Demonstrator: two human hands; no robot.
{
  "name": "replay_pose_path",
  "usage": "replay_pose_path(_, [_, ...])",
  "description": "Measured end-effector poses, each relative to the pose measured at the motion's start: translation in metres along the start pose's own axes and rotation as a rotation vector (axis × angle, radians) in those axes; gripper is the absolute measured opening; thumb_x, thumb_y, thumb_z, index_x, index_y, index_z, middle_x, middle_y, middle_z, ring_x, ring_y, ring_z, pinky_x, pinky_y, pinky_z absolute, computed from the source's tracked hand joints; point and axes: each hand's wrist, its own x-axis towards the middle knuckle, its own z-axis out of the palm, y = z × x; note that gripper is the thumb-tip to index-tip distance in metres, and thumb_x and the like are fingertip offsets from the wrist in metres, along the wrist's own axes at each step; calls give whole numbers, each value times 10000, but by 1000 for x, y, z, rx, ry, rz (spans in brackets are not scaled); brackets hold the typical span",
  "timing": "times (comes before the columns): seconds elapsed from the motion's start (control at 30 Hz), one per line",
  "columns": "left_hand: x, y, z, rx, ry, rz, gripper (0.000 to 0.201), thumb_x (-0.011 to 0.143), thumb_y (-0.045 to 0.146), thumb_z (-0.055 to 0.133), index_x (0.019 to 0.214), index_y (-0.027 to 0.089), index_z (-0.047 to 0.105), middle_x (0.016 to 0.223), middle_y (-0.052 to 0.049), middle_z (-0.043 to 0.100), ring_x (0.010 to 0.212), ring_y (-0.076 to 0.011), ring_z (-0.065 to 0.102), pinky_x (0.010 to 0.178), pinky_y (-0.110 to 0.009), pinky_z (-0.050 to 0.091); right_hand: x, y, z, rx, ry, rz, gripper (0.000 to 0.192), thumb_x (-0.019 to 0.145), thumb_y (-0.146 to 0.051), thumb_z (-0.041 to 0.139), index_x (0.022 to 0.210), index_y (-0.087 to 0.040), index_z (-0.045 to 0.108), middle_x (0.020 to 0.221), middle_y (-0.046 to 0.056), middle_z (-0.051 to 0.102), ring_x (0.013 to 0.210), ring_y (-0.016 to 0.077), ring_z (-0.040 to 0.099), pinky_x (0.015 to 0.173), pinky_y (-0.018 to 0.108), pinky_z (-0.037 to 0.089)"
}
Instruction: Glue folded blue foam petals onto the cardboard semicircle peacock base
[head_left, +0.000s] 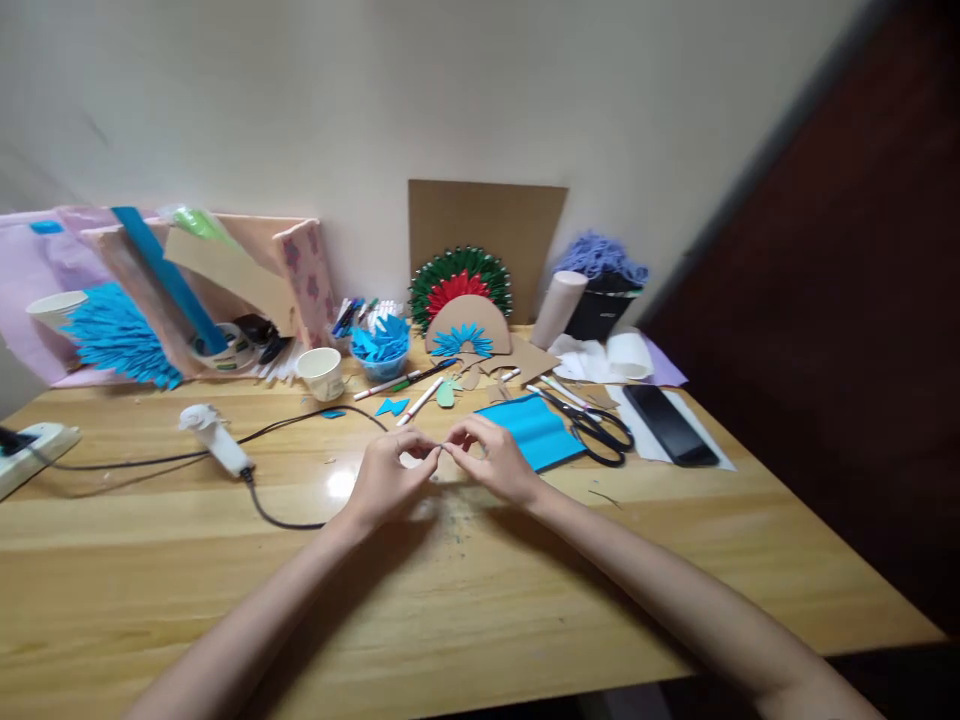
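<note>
Left hand [386,478]: fingers pinched shut, tips meeting the right hand; what they pinch is too small to tell.
Right hand [491,458]: pinched too.
Blue paper [536,430]: on the tabletop [150,560], just beside the right hand.
Scissors [600,432]: beside the paper.

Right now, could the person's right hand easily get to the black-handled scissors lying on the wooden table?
Probably yes: the black-handled scissors lie just beyond the right hand, past the blue paper sheet, with nothing standing between.

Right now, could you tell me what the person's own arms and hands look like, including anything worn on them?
Both forearms are bare right to the bottom edge of the picture, with no sleeves in view. The left hand and right hand wear no gloves, and no rings, watch or bracelets show. Fingernail detail is too small to tell.
</note>
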Motion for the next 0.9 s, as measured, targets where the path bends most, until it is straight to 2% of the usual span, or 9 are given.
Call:
replay_pose_path(0.1, [19, 19, 34, -30, -72, 30, 135, 741, 235, 559, 682, 146, 643, 653, -23, 623, 612, -119, 557, 598, -221, 432, -15, 17, -48, -142, -22, -4, 82, 837, -204, 507, 779, -177, 559, 767, 26, 585, 747, 150, 547, 698, 264, 436])
replay_pose_path(0.17, [31, 32, 66, -70, -104, 9, 140, 740, 236, 546, 703, 142, 644, 667, -27, 628, 612, -122, 560, 592, -222, 432, -30, 44, -86, -285, 80, 90, 116, 857, -193, 452, 820, -171, 560, 831, 54, 598, 831, 174, 553, 770, 290, 423])
replay_pose_path(0.23, [38, 44, 100, -96, -142, -8, 158, 745, 243, 528, 717, 141, 645, 688, -34, 634, 617, -126, 561, 586, -226, 429, -49, 78, -127, -485, 293, 321, 135, 848, -184, 436, 909, -144, 550, 925, 109, 598, 920, 217, 546, 825, 333, 404])
replay_pose_path(0.3, [39, 54, 132, -94, -194, 13, 168, 748, 241, 511, 704, 148, 643, 693, -33, 633, 625, -132, 558, 583, -231, 416, -69, 112, -164, -700, 445, 610, 309, 773, -227, 550, 1049, -97, 506, 1086, 191, 546, 1055, 293, 485, 893, 401, 355])
replay_pose_path(0.33, [37, 59, 146, -94, -225, 26, 170, 748, 238, 505, 697, 151, 641, 691, -32, 632, 621, -133, 556, 574, -232, 407, -78, 127, -179, -753, 488, 753, 428, 741, -262, 590, 1107, -72, 472, 1135, 223, 516, 1092, 320, 462, 904, 418, 342])
replay_pose_path(0.4, [30, 66, 165, -87, -274, 46, 168, 748, 227, 491, 707, 161, 640, 702, -30, 630, 629, -135, 556, 574, -233, 396, -93, 151, -200, -740, 463, 943, 608, 691, -342, 639, 1172, -43, 418, 1174, 251, 490, 1122, 341, 446, 907, 418, 340])
replay_pose_path(0.53, [16, 71, 175, -67, -363, 86, 163, 754, 223, 476, 708, 183, 627, 723, -26, 622, 669, -143, 558, 613, -239, 397, -105, 169, -211, -698, 403, 983, 679, 650, -418, 648, 1177, -62, 410, 1156, 208, 524, 1114, 309, 465, 904, 363, 356])
replay_pose_path(0.77, [20, 67, 173, -116, -394, -13, 183, 762, 278, 483, 707, 174, 624, 702, -30, 626, 624, -147, 558, 572, -242, 394, -100, 166, -200, -749, 497, 924, 581, 633, -369, 638, 1102, -79, 454, 1079, 186, 553, 1081, 317, 472, 905, 376, 365])
replay_pose_path(0.9, [21, 64, 174, -117, -405, 12, 197, 766, 290, 478, 720, 176, 632, 728, -33, 632, 636, -150, 561, 576, -248, 399, -107, 171, -211, -502, 581, 982, 703, 605, -407, 681, 1183, -115, 408, 1159, 160, 522, 1132, 290, 443, 933, 370, 346])
